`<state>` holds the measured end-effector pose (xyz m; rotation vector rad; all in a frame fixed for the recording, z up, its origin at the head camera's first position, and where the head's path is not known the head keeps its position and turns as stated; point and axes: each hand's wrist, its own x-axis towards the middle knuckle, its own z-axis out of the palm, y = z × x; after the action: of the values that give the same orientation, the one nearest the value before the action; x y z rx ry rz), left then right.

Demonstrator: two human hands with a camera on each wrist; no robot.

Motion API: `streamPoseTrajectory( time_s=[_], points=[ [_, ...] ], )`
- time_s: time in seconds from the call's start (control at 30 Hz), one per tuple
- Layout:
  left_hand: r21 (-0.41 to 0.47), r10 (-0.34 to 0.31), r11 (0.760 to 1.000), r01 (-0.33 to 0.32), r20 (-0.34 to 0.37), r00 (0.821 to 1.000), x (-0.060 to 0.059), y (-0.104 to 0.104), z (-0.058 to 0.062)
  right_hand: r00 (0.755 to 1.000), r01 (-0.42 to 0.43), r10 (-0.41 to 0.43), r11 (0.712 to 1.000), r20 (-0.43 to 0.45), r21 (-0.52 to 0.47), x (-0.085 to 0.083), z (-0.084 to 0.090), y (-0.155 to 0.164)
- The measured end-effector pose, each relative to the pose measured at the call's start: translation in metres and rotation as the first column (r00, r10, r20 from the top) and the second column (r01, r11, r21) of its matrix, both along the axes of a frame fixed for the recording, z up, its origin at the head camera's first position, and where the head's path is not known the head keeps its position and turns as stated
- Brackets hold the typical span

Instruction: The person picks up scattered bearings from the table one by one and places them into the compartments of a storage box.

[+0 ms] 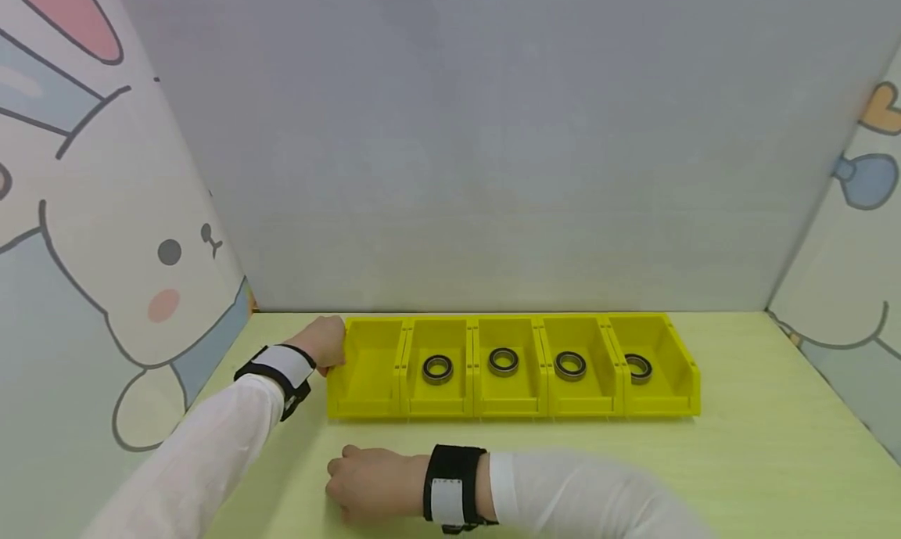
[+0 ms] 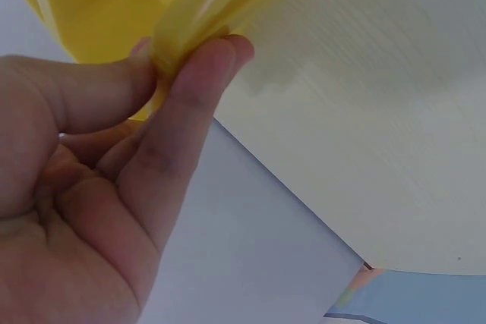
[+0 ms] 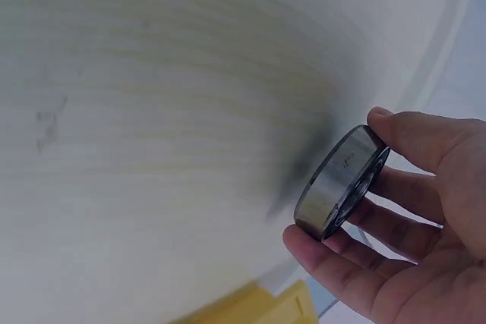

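Five joined yellow bins (image 1: 512, 405) stand in a row at the back of the table. The leftmost bin (image 1: 366, 404) is empty; each of the other bins holds one metal bearing (image 1: 437, 368). My left hand (image 1: 325, 343) is at the row's left end, where thumb and fingers (image 2: 205, 73) pinch the rim of the yellow bin (image 2: 114, 13). In front of the row, my right hand (image 1: 355, 484) rests low over the table. It holds a metal bearing (image 3: 326, 195) on edge between thumb and fingertips (image 3: 304, 244).
The pale green table (image 1: 760, 461) is walled in by a grey back panel (image 1: 493, 171) and cartoon-printed side panels (image 1: 105, 249). The bins lie close to the back panel, and the left hand is near the left corner.
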<state>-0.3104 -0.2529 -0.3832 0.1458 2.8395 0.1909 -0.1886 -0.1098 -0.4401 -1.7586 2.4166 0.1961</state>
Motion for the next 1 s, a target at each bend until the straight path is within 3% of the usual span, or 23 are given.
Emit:
streamPoseTrajectory(
  time_s=[0.17,0.4,0.7,1.0],
  points=[
    [0.018,0.019,1.0,-0.019,-0.009,1.0,0.005,-0.002,0.0,0.99,-0.012,0.011,1.0,-0.142,-0.01,-0.014,0.023,0.005],
    [0.046,0.013,0.999,-0.012,-0.031,0.999,0.006,-0.001,0.001,0.977,0.02,-0.032,0.998,-0.213,-0.057,-0.038,0.044,0.008],
    [0.072,0.007,0.997,-0.005,-0.034,0.999,0.005,-0.003,0.001,0.958,0.131,-0.16,0.982,-0.236,-0.135,-0.082,0.039,0.007],
    [0.047,-0.025,0.999,0.028,-0.057,0.998,0.002,-0.005,-0.002,0.918,0.165,-0.202,0.977,-0.34,-0.132,-0.099,0.017,-0.008]
  ],
)
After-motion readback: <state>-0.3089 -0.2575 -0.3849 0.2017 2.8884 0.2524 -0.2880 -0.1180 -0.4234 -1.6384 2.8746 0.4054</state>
